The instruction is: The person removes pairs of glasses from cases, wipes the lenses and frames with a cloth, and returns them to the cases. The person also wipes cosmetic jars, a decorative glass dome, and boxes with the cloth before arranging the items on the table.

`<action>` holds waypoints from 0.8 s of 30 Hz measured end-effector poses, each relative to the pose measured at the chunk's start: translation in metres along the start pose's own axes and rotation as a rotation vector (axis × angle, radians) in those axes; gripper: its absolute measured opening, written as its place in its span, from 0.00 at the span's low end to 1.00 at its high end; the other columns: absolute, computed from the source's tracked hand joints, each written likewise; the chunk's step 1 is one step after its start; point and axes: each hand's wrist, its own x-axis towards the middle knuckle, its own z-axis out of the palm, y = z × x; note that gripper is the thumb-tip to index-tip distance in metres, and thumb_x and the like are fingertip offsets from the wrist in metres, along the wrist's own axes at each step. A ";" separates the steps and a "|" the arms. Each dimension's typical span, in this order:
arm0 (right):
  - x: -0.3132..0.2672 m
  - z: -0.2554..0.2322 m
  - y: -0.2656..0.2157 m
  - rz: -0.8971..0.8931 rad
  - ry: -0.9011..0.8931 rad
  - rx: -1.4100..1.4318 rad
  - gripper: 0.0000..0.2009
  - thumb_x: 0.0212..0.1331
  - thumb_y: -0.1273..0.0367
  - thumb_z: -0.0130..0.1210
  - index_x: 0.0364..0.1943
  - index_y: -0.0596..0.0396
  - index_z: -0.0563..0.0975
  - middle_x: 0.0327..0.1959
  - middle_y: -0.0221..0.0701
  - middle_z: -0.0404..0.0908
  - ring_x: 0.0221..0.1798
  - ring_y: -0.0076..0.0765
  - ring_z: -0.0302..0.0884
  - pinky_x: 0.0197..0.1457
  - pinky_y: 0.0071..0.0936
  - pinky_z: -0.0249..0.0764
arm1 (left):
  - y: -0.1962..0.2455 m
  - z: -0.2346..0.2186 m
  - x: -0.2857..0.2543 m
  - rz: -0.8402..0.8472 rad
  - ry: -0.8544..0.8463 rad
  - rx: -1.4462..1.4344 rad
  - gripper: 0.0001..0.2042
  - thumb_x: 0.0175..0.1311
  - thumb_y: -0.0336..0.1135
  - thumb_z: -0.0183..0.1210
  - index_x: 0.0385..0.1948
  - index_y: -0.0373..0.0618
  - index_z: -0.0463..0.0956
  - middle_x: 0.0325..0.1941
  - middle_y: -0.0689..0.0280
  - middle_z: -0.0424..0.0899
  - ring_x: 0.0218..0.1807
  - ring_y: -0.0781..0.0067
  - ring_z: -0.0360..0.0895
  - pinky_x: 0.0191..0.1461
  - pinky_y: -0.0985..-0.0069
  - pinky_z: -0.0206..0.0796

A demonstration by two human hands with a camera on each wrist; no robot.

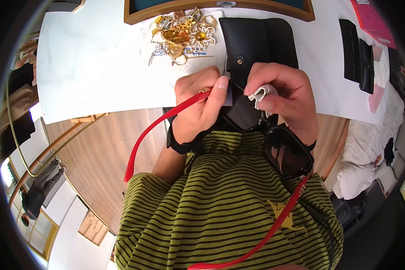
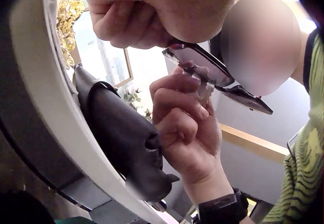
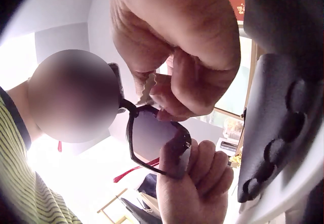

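Note:
A pair of sunglasses (image 1: pixel 287 153) with dark lenses and red temples is held up over the lap. My left hand (image 1: pixel 200 101) pinches it at one hinge corner, thumb on top, with a red temple (image 1: pixel 155 121) sticking out to the left. Between thumb and fingers my right hand (image 1: pixel 288 90) pinches a folded white cloth (image 1: pixel 263 94), close at the lens by the bridge. In the right wrist view, the lens (image 3: pixel 154 135) lies between the two hands. The second lens hangs toward the striped shirt, its red temple pointing down.
Beyond the hands, a black leather case (image 1: pixel 261 40) with a snap lies on the white table (image 1: pixel 85 67). Left of it is a pile of gold and amber jewelry (image 1: pixel 180 36). A wooden-framed tray (image 1: pixel 166 11) stands at the back; black cases (image 1: pixel 357 58) and a pink box (image 1: pixel 375 20) are at right.

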 end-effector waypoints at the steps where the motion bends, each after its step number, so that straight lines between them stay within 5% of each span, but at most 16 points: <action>1: 0.000 0.000 0.000 -0.007 0.013 -0.066 0.08 0.51 0.74 0.63 0.35 0.60 0.78 0.27 0.25 0.76 0.27 0.16 0.69 0.29 0.13 0.65 | 0.000 -0.001 0.000 0.001 -0.001 0.001 0.13 0.59 0.26 0.53 0.15 0.37 0.64 0.14 0.62 0.62 0.15 0.64 0.59 0.20 0.72 0.52; 10: 0.001 0.011 0.009 0.017 0.134 -0.027 0.08 0.54 0.74 0.61 0.35 0.60 0.75 0.26 0.23 0.74 0.28 0.13 0.68 0.31 0.13 0.64 | 0.005 -0.001 -0.004 0.113 -0.118 0.037 0.12 0.55 0.30 0.58 0.15 0.41 0.66 0.16 0.63 0.67 0.16 0.62 0.66 0.19 0.71 0.55; 17: 0.002 0.009 0.002 0.097 0.027 -0.014 0.08 0.55 0.72 0.61 0.35 0.60 0.75 0.27 0.23 0.73 0.29 0.14 0.68 0.32 0.13 0.64 | 0.008 -0.004 -0.002 0.178 -0.151 0.034 0.13 0.54 0.31 0.59 0.15 0.41 0.66 0.16 0.62 0.67 0.15 0.63 0.66 0.18 0.72 0.55; 24: 0.000 0.008 0.003 -0.020 0.027 -0.180 0.06 0.57 0.71 0.57 0.35 0.60 0.79 0.26 0.25 0.75 0.28 0.14 0.68 0.31 0.14 0.63 | 0.006 -0.002 -0.004 0.138 -0.113 0.030 0.13 0.54 0.31 0.59 0.14 0.41 0.65 0.15 0.63 0.66 0.15 0.63 0.65 0.19 0.71 0.55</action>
